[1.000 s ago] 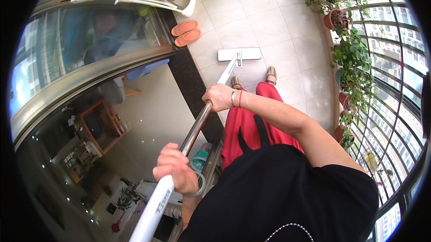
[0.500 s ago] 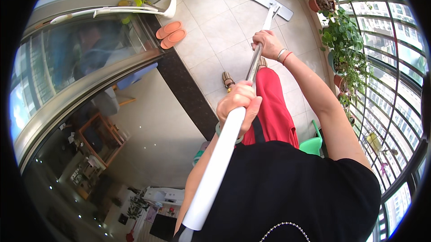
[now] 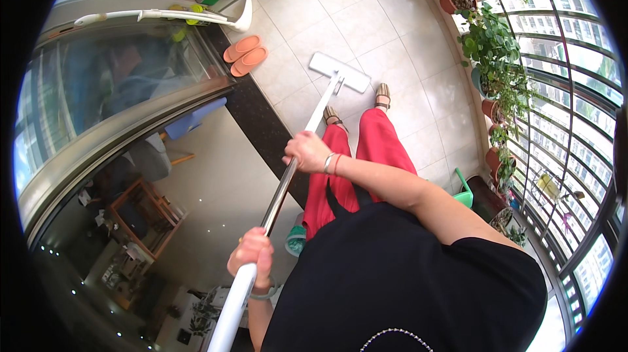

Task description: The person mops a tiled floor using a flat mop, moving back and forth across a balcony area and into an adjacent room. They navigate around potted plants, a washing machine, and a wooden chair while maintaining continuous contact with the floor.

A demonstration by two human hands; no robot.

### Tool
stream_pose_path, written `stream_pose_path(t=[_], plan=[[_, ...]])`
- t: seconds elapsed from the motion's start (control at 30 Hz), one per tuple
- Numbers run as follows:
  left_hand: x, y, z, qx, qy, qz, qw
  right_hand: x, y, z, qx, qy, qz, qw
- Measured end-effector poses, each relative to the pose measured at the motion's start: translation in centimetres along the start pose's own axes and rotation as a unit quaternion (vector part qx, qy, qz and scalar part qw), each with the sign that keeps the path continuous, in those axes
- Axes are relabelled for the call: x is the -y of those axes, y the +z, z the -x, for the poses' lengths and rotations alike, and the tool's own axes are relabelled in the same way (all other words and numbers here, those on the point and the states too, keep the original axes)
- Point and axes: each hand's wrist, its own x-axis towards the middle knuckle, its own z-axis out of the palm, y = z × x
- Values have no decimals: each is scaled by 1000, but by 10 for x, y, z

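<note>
left hand (image 3: 252,252) and right hand (image 3: 307,150) grip the mop handle (image 3: 279,196) well apart, likely for leverage, its flat head (image 3: 330,66) on the floor (image 3: 366,17), inward of the dark edge (image 3: 260,113).

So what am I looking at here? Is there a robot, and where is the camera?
There's no robot: these are a person's own bare hands. The picture comes from a wide fisheye camera worn on the head and looking down, which is why straight edges curve near the rim.

Both hands grip a flat mop: the left hand near its thick white end, the right hand further down the pole. Its white rectangular head is at the tiled floor, just ahead of the person's feet. Orange slippers sit near the doorway on the left, and potted plants line the barred window on the right.
</note>
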Motion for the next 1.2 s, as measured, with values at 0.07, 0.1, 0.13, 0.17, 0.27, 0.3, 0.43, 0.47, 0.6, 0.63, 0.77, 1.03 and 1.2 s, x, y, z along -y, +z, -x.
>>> stream_pose_path(t=[0.07,0.1,0.13,0.17,0.27,0.3,0.43,0.47,0.6,0.63,0.77,1.03,1.2], plan=[[-3,-18,13,-11,9,0,1000,16,15,-3,62,-31,-25,997],[-3,-21,15,-15,13,1,1000,15,16,-5,109,-45,-10,993],[1,-20,20,-28,25,9,999,16,13,-9,159,-63,4,985],[7,-17,23,-40,36,17,998,15,9,-14,208,-80,17,975],[17,5,18,-68,65,50,994,-3,-16,-11,192,-97,12,977],[18,15,12,-65,73,60,993,-14,-24,-8,179,-98,23,979],[60,56,-18,-84,82,133,984,-74,-70,-12,140,-47,78,986],[72,70,-33,-82,81,141,983,-91,-85,-14,133,-14,110,985],[120,145,-87,-20,128,176,976,-177,-152,-15,52,71,188,978],[130,161,-104,5,154,190,970,-201,-161,-7,8,77,240,968],[135,157,-115,36,146,180,972,-204,-167,-18,34,137,246,959],[63,15,5,6,25,46,999,-65,-17,7,39,7,140,989],[36,-7,54,-75,32,48,996,-1,14,8,160,-56,91,981]])
